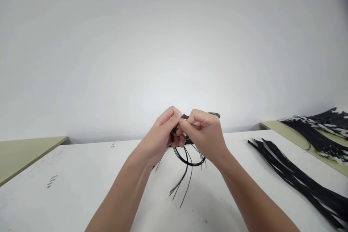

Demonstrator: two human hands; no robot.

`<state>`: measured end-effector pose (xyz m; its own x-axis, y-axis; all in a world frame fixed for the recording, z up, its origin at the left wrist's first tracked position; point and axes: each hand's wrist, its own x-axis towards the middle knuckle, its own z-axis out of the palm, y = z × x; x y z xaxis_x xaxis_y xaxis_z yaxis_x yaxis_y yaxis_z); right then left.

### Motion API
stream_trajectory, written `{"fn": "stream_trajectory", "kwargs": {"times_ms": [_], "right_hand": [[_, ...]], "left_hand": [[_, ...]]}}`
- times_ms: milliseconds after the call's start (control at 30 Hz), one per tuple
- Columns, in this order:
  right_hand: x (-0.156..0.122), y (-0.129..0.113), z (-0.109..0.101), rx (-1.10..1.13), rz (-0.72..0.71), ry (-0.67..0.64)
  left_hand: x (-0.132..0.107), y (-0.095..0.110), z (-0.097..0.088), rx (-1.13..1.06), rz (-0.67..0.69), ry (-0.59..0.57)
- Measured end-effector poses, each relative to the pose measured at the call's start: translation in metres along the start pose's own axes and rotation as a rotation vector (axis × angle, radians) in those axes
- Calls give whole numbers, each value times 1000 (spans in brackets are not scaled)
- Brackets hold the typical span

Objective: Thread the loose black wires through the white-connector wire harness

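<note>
Both hands are raised over the white table (81, 188), fingertips meeting at the centre. My left hand (160, 134) pinches a small bundle of thin black cable ties (187, 159). My right hand (202, 130) is closed on the same bundle from the other side. The ties loop below the hands and their loose ends hang down toward the table. A dark end of the bundle sticks out behind the right hand.
A long pile of black ties (296, 174) lies on the table at right. Another heap of black and white ties (323, 127) rests on a green-topped table (288, 130) at far right. A second green table (24, 152) stands at left. A plain white wall is behind.
</note>
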<state>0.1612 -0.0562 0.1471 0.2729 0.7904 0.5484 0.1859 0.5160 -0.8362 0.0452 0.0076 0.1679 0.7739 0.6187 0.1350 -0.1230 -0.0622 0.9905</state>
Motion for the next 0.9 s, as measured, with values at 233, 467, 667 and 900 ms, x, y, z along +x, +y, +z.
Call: {"fn": "stream_trajectory", "kwargs": {"times_ms": [233, 467, 667, 900], "right_hand": [[1, 5, 3, -147, -84, 69], [3, 9, 0, -315, -200, 97], [1, -7, -15, -518, -318, 14], [-5, -28, -24, -670, -240, -23]], "left_hand": [[4, -4, -1, -48, 1, -31], [7, -8, -2, 2, 52, -26], [0, 2, -4, 72, 66, -56], [-7, 8, -14, 93, 99, -57]]}}
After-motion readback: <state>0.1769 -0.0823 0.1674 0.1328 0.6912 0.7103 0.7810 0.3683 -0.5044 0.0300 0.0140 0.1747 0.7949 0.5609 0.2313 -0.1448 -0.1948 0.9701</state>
